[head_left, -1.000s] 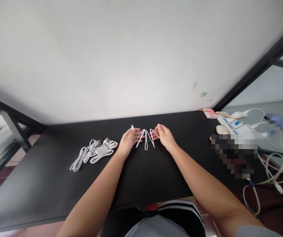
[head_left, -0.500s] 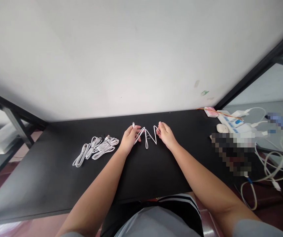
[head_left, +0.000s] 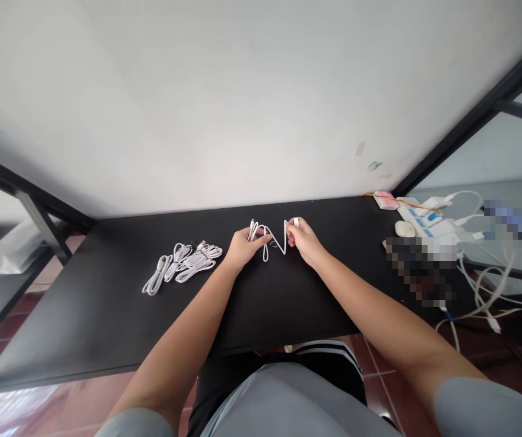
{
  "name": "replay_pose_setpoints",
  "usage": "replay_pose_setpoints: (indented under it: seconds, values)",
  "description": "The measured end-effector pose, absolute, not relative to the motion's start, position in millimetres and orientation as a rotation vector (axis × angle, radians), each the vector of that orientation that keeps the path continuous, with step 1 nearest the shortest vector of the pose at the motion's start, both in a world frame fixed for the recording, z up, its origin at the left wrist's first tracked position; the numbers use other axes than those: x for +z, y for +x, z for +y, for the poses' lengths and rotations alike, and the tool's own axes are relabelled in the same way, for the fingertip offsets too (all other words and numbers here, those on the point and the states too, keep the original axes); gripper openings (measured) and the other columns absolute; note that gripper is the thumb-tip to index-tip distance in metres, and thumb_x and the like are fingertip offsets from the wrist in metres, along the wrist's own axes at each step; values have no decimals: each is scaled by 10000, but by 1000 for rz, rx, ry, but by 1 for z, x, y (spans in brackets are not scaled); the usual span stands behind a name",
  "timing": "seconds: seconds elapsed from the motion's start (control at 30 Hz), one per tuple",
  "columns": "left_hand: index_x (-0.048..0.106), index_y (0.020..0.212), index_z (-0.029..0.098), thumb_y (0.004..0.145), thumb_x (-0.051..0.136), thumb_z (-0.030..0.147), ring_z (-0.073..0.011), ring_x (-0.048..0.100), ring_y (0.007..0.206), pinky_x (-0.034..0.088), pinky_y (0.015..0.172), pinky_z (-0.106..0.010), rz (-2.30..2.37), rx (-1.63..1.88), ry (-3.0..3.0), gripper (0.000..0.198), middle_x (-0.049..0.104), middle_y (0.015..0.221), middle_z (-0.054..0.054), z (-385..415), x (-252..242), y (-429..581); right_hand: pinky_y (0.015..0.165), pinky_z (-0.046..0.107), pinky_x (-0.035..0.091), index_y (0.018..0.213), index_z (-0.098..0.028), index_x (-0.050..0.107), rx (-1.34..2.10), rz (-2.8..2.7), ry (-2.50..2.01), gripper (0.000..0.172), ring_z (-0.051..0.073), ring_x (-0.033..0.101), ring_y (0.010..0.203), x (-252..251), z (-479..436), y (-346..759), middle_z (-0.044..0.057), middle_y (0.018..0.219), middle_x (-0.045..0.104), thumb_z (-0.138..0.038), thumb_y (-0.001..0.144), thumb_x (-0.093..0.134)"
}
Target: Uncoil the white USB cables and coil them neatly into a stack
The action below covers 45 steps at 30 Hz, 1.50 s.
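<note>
Black table (head_left: pixel 288 303), coiled cables (head_left: pixel 183 267) piled far left. My left hand (head_left: pixel 243 247) is closed around the gathered folds of the white cable (head_left: pixel 274 241), far middle. My right hand (head_left: pixel 304 240) pinches its plug end (head_left: pixel 296 222). Risk: left grip slackens, stiff folds spring apart; plug slips from my fingertips, zigzag unravels.

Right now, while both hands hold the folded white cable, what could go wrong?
1. The white cable hangs in zigzag folds between the left hand and the right hand. If either grip loosens, the folds may spring open.
2. The bundled cables lie on the black table close to the left hand. A sideways sweep of that arm could scatter or tangle them.
</note>
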State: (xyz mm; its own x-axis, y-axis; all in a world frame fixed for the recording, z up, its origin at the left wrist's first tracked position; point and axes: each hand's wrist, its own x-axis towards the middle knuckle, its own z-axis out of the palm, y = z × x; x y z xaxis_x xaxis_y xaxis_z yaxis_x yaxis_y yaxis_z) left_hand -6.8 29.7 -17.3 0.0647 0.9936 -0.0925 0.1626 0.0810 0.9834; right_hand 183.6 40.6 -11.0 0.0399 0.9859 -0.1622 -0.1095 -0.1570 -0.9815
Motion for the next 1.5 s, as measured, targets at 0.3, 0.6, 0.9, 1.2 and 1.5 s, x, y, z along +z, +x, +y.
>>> replay_pose_setpoints:
  seconds: [0.3, 0.6, 0.9, 1.2, 1.5]
  values:
    - [701, 845, 140, 624, 887, 336, -98, 522, 622, 406, 611, -234, 1038, 1006, 1165, 349, 650, 754, -10, -7, -6, 1, 708, 304, 509, 953, -217, 713, 1343, -1167, -1272, 355, 180, 651, 790, -10, -4, 161, 39, 847, 686, -523, 896, 542]
    - [677, 1063, 135, 735, 765, 296, -82, 443, 558, 343, 549, -223, 1027, 980, 1352, 376, 595, 698, 30, -27, -6, 3, 981, 406, 516, 1057, -232, 708, 1375, -991, -1217, 335, 258, 659, 1138, -3, -29, 132, 75, 1186, 711, -475, 902, 537]
    - [624, 813, 160, 876, 554, 304, -154, 587, 751, 447, 735, -277, 1163, 1041, 1404, 172, 642, 796, -17, -25, -17, 9, 1152, 408, 386, 1144, -217, 700, 1346, -1170, -1200, 378, 245, 579, 1288, 9, -32, 127, 79, 1305, 670, -445, 927, 491]
    - [624, 787, 185, 865, 578, 286, -190, 623, 688, 441, 622, -277, 1243, 932, 1533, 135, 658, 729, -40, -34, -3, 14, 881, 386, 486, 1158, -255, 646, 652, -1908, -1358, 378, 264, 627, 1001, 28, -30, 141, 98, 1093, 654, -493, 864, 648]
    - [663, 758, 190, 803, 613, 230, -246, 667, 690, 415, 608, -298, 1413, 557, 1804, 78, 717, 768, -88, -41, 18, 16, 600, 278, 357, 863, -252, 552, 684, -1984, -1409, 218, 178, 570, 626, 15, -28, 162, 2, 700, 612, -421, 968, 464]
